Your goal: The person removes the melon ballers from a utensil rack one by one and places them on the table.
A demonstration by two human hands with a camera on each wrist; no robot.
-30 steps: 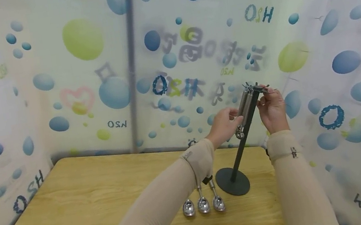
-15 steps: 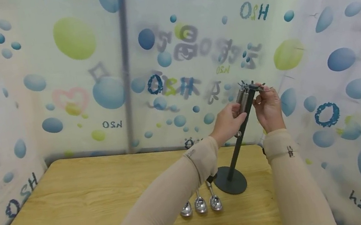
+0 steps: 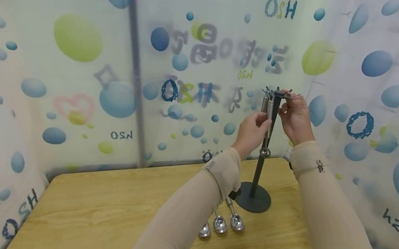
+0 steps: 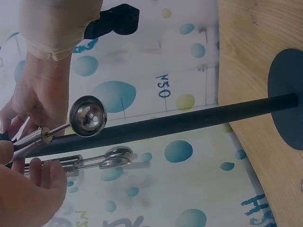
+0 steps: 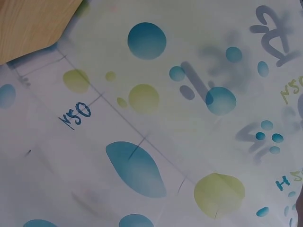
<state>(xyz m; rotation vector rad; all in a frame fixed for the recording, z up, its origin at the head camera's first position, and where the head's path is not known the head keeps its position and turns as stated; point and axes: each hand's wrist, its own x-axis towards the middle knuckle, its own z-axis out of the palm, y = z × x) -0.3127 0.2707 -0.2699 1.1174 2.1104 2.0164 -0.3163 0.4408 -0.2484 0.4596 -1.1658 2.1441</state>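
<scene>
My left hand (image 3: 250,133) pinches the thick handle of a shiny metal ice cream scoop (image 4: 88,116), whose round bowl hangs down in front of the pole in the head view. Beside it, two more scoops (image 4: 116,158) hang in the left wrist view, next to my left fingers. The dark stand (image 3: 259,172) has a slanting pole and a top with several hooks. At that top, my right hand (image 3: 297,119) pinches a hook arm. Only a sliver of skin shows at the right edge of the right wrist view.
Three metal scoops (image 3: 220,224) lie side by side on the wooden table (image 3: 93,221), their upper parts partly covered by my left sleeve. The stand's round base (image 3: 253,197) sits near the table's right side. Patterned curtains (image 3: 176,35) enclose the table behind and at both sides.
The scoop in my left hand has shifted toward the pole, and its bowl now overlaps the pole. My right hand keeps its hold at the stand's top. The head view has shifted slightly.
</scene>
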